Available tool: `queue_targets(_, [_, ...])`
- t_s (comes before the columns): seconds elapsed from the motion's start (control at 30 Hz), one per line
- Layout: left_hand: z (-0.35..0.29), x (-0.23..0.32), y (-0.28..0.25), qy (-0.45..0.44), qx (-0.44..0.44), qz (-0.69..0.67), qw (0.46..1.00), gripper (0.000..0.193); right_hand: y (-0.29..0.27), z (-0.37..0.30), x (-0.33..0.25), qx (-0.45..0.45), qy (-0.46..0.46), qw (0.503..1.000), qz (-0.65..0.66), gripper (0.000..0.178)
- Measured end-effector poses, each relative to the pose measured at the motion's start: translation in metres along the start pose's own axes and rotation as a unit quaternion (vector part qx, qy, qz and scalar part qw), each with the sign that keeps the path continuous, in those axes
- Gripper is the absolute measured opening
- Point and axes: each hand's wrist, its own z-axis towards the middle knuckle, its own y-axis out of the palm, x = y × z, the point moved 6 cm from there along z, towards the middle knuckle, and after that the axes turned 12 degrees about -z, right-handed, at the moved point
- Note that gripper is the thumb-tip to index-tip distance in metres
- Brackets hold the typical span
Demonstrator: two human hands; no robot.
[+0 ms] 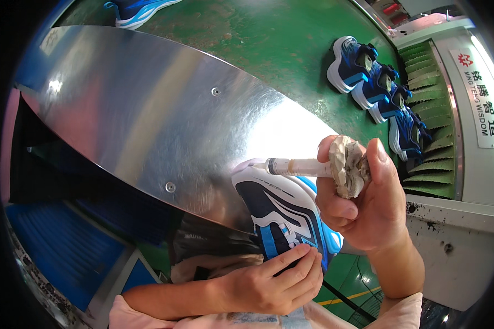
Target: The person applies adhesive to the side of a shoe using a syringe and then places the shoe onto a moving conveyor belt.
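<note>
A dark blue and white sports shoe (282, 205) with light blue trim lies tilted on its side at the near edge of the metal plate. My left hand (277, 282) grips its near end by the opening, fingers bent over the upper. My right hand (381, 205) is closed round a clear syringe (300, 167), with a crumpled off-white wad (346, 167) about its back end, between thumb and fingers. The syringe points left, and its tip is at the white sole edge at the shoe's far end. Whether the tip touches the sole, I cannot tell.
The shiny metal plate (148, 109) spans the left and middle. Beyond it runs a green belt (269, 49) with several blue shoes (376, 82) in a row by a machine's green strip curtain (431, 109). Another shoe (140, 12) stands at the far left. A blue ribbed surface (66, 247) is lower left.
</note>
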Motion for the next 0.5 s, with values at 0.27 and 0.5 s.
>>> queue_targets(0.27, [0.000,0.000,0.000,0.000,0.000,0.000,1.000,0.015,0.001,-0.016,-0.012,0.019,-0.064,0.994,-0.087,0.060])
queue_targets(0.5, [0.003,-0.001,-0.003,0.000,-0.005,-0.020,1.000,0.014,-0.027,-0.059,0.018,0.028,-0.079,0.996,0.022,0.066])
